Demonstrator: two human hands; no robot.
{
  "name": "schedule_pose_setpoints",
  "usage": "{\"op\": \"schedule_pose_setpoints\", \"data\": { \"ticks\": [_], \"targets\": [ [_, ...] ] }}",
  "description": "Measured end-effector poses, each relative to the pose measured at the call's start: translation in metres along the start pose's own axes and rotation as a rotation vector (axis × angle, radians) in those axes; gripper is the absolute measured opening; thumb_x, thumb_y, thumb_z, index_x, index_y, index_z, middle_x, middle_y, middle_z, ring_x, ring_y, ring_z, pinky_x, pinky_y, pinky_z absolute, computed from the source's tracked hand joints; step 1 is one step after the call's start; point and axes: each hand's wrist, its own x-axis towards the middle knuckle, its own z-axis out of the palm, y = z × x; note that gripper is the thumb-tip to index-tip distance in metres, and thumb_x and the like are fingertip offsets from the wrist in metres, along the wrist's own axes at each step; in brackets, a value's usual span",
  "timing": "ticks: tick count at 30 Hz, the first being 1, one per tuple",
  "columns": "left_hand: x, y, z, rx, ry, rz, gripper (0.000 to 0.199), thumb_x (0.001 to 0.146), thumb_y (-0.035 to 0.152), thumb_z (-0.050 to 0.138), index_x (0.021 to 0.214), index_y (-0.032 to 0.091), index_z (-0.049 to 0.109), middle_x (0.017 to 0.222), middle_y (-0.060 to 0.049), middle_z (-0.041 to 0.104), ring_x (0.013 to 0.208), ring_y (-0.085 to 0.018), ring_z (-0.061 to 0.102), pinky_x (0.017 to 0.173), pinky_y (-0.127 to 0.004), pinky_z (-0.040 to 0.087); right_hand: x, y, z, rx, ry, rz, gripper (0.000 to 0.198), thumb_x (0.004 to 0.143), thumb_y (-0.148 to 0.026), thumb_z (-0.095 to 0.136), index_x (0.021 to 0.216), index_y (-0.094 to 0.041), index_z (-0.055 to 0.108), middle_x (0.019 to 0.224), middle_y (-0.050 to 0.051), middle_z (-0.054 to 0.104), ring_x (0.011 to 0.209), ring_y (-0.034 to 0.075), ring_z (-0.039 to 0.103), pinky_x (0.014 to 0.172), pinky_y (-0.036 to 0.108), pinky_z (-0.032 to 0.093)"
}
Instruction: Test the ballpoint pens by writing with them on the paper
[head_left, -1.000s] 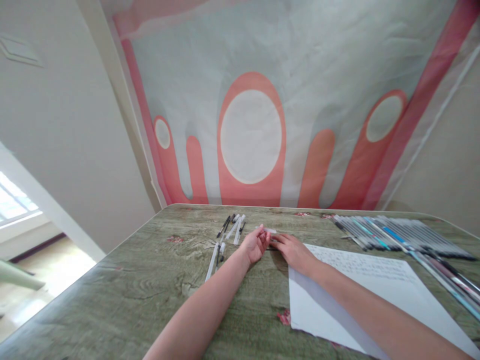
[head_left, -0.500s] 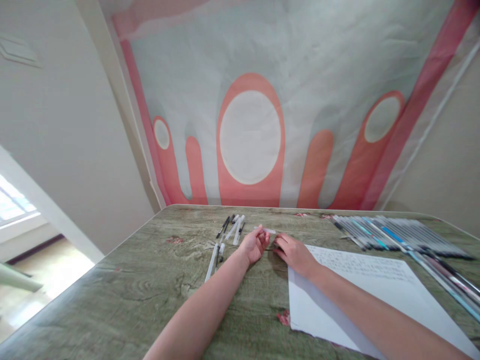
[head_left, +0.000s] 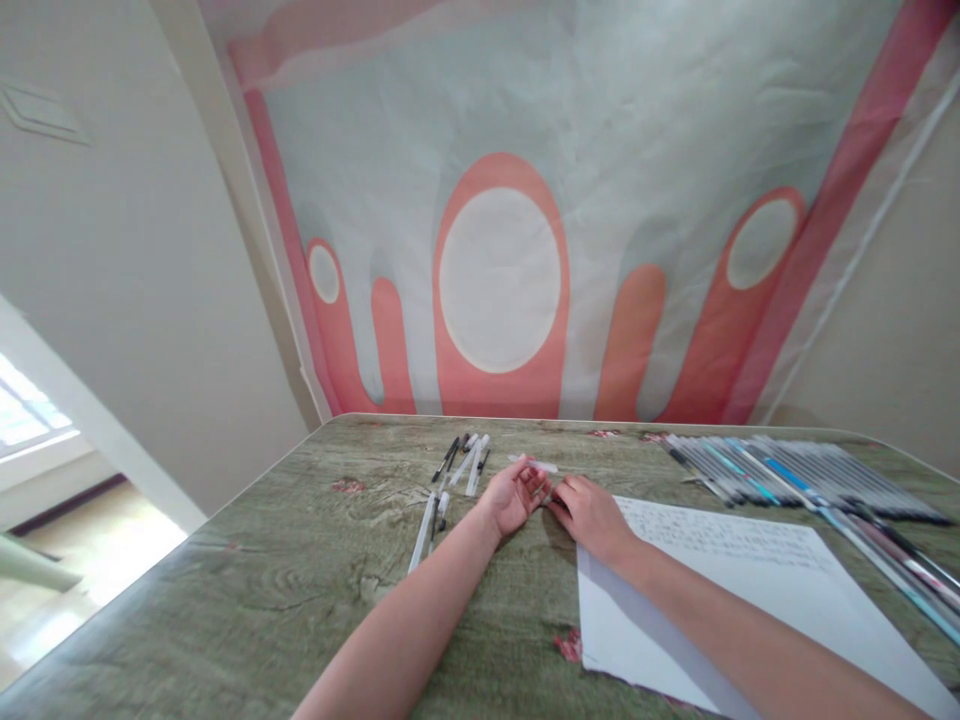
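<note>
My left hand (head_left: 517,497) is turned palm up with its fingers curled, left of the paper. Close against its fingertips is my right hand (head_left: 590,512), knuckles up and fingers bent together; whatever they grip is hidden. A translucent whitish pen tube (head_left: 546,466) shows just beyond the left fingers; I cannot tell whether it is held or lies on the table. To the left are scattered clear pen barrels (head_left: 422,533) and black pen parts (head_left: 445,458). Beneath my right forearm lies a white sheet of paper (head_left: 720,590) with handwriting along its top.
A row of grey pens (head_left: 847,475) lies at the back right of the wood-patterned table (head_left: 285,590). Several longer pens (head_left: 892,555) extend from it toward the right edge. Behind the table is a wall covering (head_left: 501,280) with pink shapes.
Both hands stay close together, with slight finger movement. The left fingers look a little more extended, and more of the whitish tube shows behind them. The view has shifted slightly.
</note>
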Motion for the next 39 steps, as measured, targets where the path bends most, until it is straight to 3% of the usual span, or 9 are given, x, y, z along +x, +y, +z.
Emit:
{"op": "schedule_pose_setpoints", "data": {
  "ticks": [7,11,14,20,27,39],
  "targets": [
    [-0.003,0.001,0.004,0.027,0.023,0.034,0.019,0.086,0.024,0.045,0.076,0.012,0.057,0.060,-0.001,0.062,0.061,-0.010,0.062,0.079,-0.030,0.047,0.000,0.004,-0.001,0.100,0.011,-0.028,0.017,0.084,-0.025,0.047,0.075,-0.019,0.060,0.077,0.006,0.057,0.078,0.019,0.054,0.071,0.029,0.041],
    [-0.001,0.001,0.003,0.011,0.029,0.044,0.020,0.086,0.024,0.044,0.076,0.012,0.056,0.062,-0.002,0.062,0.062,-0.010,0.062,0.079,-0.028,0.047,0.001,0.012,-0.004,0.229,0.053,0.027,0.020,0.085,-0.024,0.044,0.077,-0.019,0.061,0.082,0.005,0.056,0.079,0.017,0.055,0.071,0.028,0.042],
    [0.002,0.001,0.000,-0.001,0.014,0.047,0.020,0.086,0.024,0.044,0.076,0.012,0.056,0.062,-0.002,0.063,0.062,-0.009,0.062,0.078,-0.026,0.047,0.003,0.015,-0.006,0.384,0.142,0.084,0.020,0.087,-0.027,0.041,0.085,-0.019,0.060,0.087,0.004,0.056,0.077,0.015,0.056,0.070,0.027,0.044],
    [0.003,0.001,-0.001,0.026,0.034,0.051,0.020,0.086,0.025,0.045,0.076,0.012,0.056,0.061,-0.002,0.062,0.061,-0.010,0.062,0.074,-0.025,0.048,0.006,0.010,-0.010,0.611,0.381,0.053,0.017,0.085,-0.031,0.046,0.093,-0.018,0.055,0.081,0.004,0.056,0.071,0.015,0.055,0.067,0.028,0.046],
    [0.003,-0.002,0.001,0.062,0.052,0.066,0.019,0.085,0.025,0.046,0.076,0.012,0.056,0.062,-0.003,0.062,0.061,-0.011,0.062,0.073,-0.025,0.048,0.007,0.005,-0.019,0.599,0.519,-0.016,0.018,0.085,-0.028,0.044,0.092,-0.020,0.059,0.089,0.007,0.057,0.086,0.018,0.055,0.079,0.034,0.046],
    [0.004,-0.005,-0.001,0.113,0.056,0.161,0.013,0.083,0.022,0.050,0.077,0.012,0.055,0.063,-0.003,0.061,0.061,-0.011,0.062,0.070,-0.025,0.049,0.006,0.005,-0.017,0.600,0.490,-0.008,0.012,0.083,-0.028,0.048,0.084,-0.020,0.057,0.083,0.005,0.057,0.075,0.016,0.056,0.071,0.030,0.048]
  ]
}}
